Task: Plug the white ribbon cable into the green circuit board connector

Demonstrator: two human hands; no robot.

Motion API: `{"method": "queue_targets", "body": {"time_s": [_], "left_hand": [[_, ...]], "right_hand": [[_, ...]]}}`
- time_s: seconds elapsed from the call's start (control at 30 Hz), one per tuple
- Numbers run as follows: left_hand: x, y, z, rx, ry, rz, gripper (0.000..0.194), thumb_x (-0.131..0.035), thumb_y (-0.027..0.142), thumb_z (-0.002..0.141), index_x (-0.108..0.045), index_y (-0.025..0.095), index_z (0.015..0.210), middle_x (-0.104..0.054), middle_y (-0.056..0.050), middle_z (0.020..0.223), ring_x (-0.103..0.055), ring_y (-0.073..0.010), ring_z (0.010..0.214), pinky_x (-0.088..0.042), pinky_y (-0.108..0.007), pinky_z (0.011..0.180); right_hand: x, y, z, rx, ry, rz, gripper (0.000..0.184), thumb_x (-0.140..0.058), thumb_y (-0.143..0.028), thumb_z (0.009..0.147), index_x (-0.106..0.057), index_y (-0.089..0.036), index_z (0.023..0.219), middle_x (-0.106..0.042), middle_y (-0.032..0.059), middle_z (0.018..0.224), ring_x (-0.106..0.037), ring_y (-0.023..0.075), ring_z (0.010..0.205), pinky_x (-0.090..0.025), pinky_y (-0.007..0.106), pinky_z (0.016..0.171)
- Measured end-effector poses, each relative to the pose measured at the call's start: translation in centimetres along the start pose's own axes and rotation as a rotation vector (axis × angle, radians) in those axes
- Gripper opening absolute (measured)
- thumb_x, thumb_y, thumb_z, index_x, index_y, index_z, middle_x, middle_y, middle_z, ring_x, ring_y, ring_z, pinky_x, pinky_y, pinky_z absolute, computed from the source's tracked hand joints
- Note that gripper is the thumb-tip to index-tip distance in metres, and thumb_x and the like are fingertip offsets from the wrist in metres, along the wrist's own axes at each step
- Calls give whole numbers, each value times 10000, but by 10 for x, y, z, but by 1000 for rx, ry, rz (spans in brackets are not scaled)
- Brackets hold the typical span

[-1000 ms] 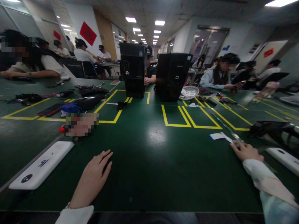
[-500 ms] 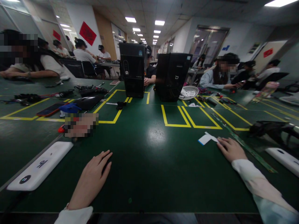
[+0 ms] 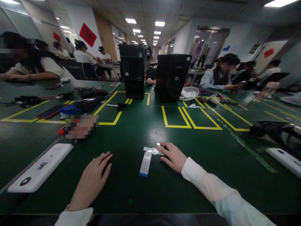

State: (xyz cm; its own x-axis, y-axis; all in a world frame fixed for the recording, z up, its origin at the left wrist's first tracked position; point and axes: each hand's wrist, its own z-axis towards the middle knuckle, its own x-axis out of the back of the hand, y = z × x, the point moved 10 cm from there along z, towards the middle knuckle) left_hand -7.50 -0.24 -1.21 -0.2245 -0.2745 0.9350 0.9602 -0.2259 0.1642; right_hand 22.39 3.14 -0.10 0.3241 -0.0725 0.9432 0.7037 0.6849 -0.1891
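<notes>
Fingers on the right hand reach the end of a thin white strip, with the thumb standing a little apart from them. From where I'm standing I can see them touching it, but I cannot tell whether they pinch it. The strip lies bent on the green table, between the two hands, its blue end pointing toward the near edge. The left hand rests palm down, fingers lightly spread and thumb out to the side, with the strip well apart from it.

Green tabletop stretches from the strip down to the near edge, and more of it runs between the right forearm and the long green strip on the right. Beyond the hands, yellow tape marks out boxes, and two black computer towers stand upright behind them, a white basket beside the right one.

Off to the left sits a white case with dark characters that I can't read for certain; another white case lies at the far right. The right tower's front has a pale logo like a rounded letter, its small lettering too blurred to read. Both towers carry a little sticker near the top.
</notes>
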Motion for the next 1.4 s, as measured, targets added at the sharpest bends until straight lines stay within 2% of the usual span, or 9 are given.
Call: {"method": "queue_targets", "body": {"time_s": [0.17,0.37,0.47,0.6,0.63,0.7,0.8,1.03,1.4], "left_hand": [[-2,-1,-2,-19,22,10,548,-345,504,957,-580,184,1335,-584,-118,1396,-552,-292,1277,-416,-524,1096],[-4,-4,-3,-9,11,13,549,-347,515,956,-565,200,1350,-572,-118,1409,-546,-292,1285,-416,-529,1094],[-5,-3,-3,-10,7,12,549,-349,514,956,-562,199,1352,-568,-117,1413,-546,-290,1283,-416,-528,1093],[-4,-3,-3,-9,11,12,537,-352,500,959,-558,201,1354,-570,-113,1411,-545,-287,1282,-411,-526,1098],[-4,-3,-3,-10,10,12,537,-352,497,959,-559,198,1354,-569,-115,1411,-546,-288,1280,-412,-526,1097],[-4,-3,-3,-8,5,14,541,-351,496,957,-561,192,1353,-568,-118,1412,-549,-293,1276,-420,-530,1090],[-5,-4,-2,-3,-6,14,548,-347,497,957,-559,186,1356,-571,-120,1407,-550,-296,1273,-431,-531,1079],[-3,-4,-3,-6,11,4,544,-353,506,954,-565,196,1347,-575,-116,1402,-550,-292,1276,-413,-525,1098],[-2,-2,-1,-12,10,-6,549,-349,510,952,-574,191,1339,-583,-121,1394,-556,-294,1269,-427,-526,1084]], "right_hand": [[-9,-47,9,83,-94,63,511,-497,-423,963,-498,-182,1414,-478,154,1434,-447,299,1299,-418,497,1072],[-11,-39,7,86,-110,107,583,-482,-446,966,-399,-196,1486,-399,161,1502,-398,290,1363,-393,481,1099],[-7,1,5,27,-51,46,588,-431,-451,981,-382,-169,1494,-362,185,1523,-367,294,1388,-371,482,1113],[18,116,-17,-374,81,-174,564,-467,-437,948,-456,-179,1449,-410,164,1502,-393,271,1372,-346,432,1129],[30,150,-32,-546,124,-244,549,-488,-440,929,-480,-218,1431,-435,127,1493,-406,250,1364,-348,398,1125],[54,201,-65,-745,195,-307,574,-455,-425,926,-487,-129,1417,-423,205,1479,-385,321,1371,-337,471,1109],[90,252,-126,-1015,293,-381,631,-381,-420,931,-466,-6,1400,-390,306,1450,-355,424,1361,-313,574,1067],[121,295,-224,-1374,313,-413,724,-293,-490,944,-454,52,1397,-411,370,1396,-394,481,1284,-359,587,958],[106,306,-219,-1336,82,-403,741,-329,-584,928,-514,-41,1397,-479,271,1408,-462,427,1268,-389,527,1021]]}}
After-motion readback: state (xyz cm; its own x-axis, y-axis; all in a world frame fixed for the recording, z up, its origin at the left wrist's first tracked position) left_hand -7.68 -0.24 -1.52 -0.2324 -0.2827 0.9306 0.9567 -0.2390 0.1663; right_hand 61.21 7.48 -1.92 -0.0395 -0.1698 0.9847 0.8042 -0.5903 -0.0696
